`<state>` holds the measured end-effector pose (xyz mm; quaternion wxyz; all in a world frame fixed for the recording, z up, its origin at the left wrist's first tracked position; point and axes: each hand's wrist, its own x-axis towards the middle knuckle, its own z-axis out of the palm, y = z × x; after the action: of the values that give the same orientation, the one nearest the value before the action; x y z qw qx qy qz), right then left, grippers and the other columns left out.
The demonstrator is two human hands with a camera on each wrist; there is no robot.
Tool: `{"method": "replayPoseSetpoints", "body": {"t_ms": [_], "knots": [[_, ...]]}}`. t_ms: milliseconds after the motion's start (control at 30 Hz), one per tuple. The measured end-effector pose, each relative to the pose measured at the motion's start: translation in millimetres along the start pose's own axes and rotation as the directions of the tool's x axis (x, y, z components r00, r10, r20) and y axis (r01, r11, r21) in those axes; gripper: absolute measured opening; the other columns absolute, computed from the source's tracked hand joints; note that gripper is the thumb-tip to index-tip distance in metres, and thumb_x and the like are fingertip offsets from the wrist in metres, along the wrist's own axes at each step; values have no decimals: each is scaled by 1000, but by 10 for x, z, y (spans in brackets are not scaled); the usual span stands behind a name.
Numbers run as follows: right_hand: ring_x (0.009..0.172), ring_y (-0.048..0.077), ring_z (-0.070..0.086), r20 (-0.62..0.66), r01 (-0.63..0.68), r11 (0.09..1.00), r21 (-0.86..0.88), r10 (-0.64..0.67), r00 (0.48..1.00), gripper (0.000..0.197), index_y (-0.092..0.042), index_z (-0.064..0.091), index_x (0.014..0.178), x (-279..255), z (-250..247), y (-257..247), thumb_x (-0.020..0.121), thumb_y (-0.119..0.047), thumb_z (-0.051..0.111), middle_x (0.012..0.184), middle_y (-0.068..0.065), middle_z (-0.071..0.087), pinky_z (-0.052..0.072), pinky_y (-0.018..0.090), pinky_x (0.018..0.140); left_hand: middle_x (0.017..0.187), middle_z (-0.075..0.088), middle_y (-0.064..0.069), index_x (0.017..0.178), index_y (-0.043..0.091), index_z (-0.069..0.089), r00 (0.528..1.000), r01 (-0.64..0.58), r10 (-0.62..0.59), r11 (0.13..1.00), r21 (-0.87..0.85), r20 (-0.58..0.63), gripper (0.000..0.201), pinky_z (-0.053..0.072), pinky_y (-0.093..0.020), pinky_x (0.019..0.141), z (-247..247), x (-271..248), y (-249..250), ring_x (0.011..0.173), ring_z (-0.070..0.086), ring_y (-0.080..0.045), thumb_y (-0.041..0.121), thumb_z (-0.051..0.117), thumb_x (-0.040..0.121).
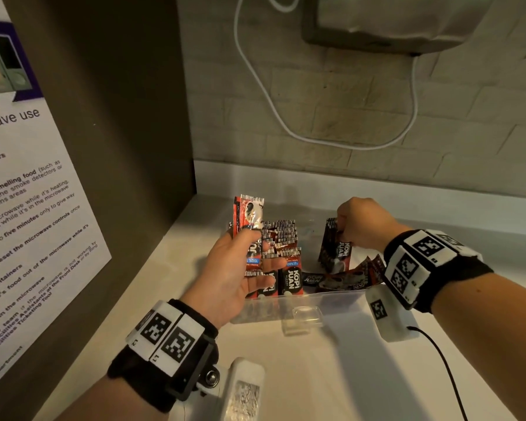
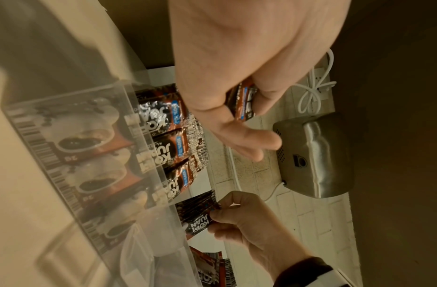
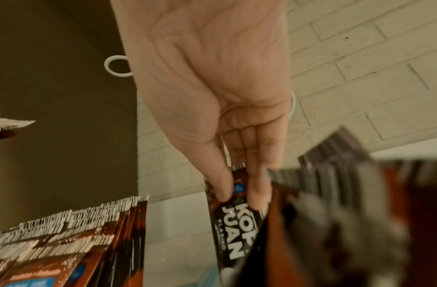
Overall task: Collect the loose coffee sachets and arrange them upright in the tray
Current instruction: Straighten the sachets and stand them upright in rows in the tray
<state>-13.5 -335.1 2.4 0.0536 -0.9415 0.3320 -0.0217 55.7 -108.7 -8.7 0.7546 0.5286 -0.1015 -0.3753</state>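
Observation:
A clear plastic tray (image 1: 331,302) sits on the pale counter, holding rows of red-and-black coffee sachets (image 1: 281,238) standing upright at its left side. My left hand (image 1: 240,268) hovers over that left side and holds a few sachets (image 1: 251,212) upright between thumb and fingers. My right hand (image 1: 362,223) pinches the top of an upright bundle of sachets (image 1: 336,247) at the tray's right. In the right wrist view the fingers (image 3: 259,190) and thumb clamp a sachet (image 3: 234,219). Loose sachets (image 1: 346,276) lie flat in the tray's right front part.
A dark cabinet side with a microwave notice (image 1: 28,223) stands to the left. A tiled wall with a white cable (image 1: 286,126) and a metal dispenser (image 1: 392,22) rises behind. A small clear lid (image 1: 302,320) lies in front of the tray.

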Motion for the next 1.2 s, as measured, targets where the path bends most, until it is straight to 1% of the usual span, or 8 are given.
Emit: {"method": "replayPoseSetpoints", "body": {"t_ms": [367, 500, 633, 700, 833, 967, 1100, 1200], "knots": [[75, 30, 62, -3, -33, 998, -47, 33, 999, 3, -1, 62, 79, 57, 64, 62, 77, 0, 63, 81, 14, 65, 36, 23, 45, 93, 74, -8, 107, 19, 59, 1000, 13, -13, 1000, 19, 3, 13, 48, -21, 42, 7, 28, -17, 63, 71, -16, 15, 54, 97], [84, 28, 60, -96, -57, 995, -82, 49, 994, 19, -10, 62, 94, 7, -93, 8, 77, -13, 70, 93, 9, 63, 48, 30, 63, 98, 73, -10, 108, 15, 60, 1000, 5, -6, 999, 41, 26, 16, 49, -20, 43, 9, 52, -30, 64, 71, -14, 8, 54, 94], [84, 25, 61, -299, 98, 978, 186, -39, 953, 22, -16, 62, 91, -143, -413, -224, 82, -34, 71, 90, 6, 65, 44, 28, 68, 84, 75, -4, 104, 10, 63, 997, -35, 26, 992, 122, 69, 20, 48, -18, 43, 20, 68, -52, 64, 70, -11, -2, 60, 89], [75, 19, 59, -326, 247, 864, 439, -102, 940, 25, -14, 64, 88, -252, -544, -390, 82, -36, 72, 85, 6, 66, 43, 27, 63, 78, 75, -3, 104, 10, 64, 996, -42, 30, 988, 146, 85, 23, 46, -17, 42, 31, 71, -61, 63, 69, -11, -3, 64, 86], [71, 17, 60, -108, 318, 737, 596, -318, 942, 28, -12, 67, 102, -430, -627, -563, 78, -23, 77, 91, 8, 69, 46, 30, 66, 76, 75, -3, 99, 14, 65, 995, -68, 53, 981, 181, 90, 25, 44, -16, 42, 42, 63, -59, 63, 69, -10, -3, 69, 82], [58, 6, 60, -75, 365, 746, 557, -393, 917, 13, -10, 72, 81, -449, -584, -524, 76, 2, 75, 72, 9, 71, 50, 18, 60, 77, 74, -4, 100, 11, 65, 992, -125, 122, 988, 94, 30, 24, 46, -16, 43, 31, 56, -35, 62, 68, -10, -1, 72, 80], [62, 12, 62, 65, 285, 710, 644, -422, 904, 20, -6, 70, 82, -508, -527, -498, 72, 10, 74, 70, 7, 69, 51, 38, 71, 72, 71, 0, 96, 11, 65, 976, -213, 210, 976, -43, -65, 21, 46, -16, 43, 28, 74, -18, 58, 65, -5, 2, 72, 79], [52, 3, 57, 116, 257, 673, 694, -456, 882, 22, -3, 66, 80, -559, -475, -541, 71, 17, 71, 63, 2, 64, 48, 18, 59, 71, 70, 2, 95, 14, 65, 971, -230, 222, 969, -89, -86, 19, 46, -15, 43, 67, 76, -21, 57, 62, -2, 4, 72, 80]]}}
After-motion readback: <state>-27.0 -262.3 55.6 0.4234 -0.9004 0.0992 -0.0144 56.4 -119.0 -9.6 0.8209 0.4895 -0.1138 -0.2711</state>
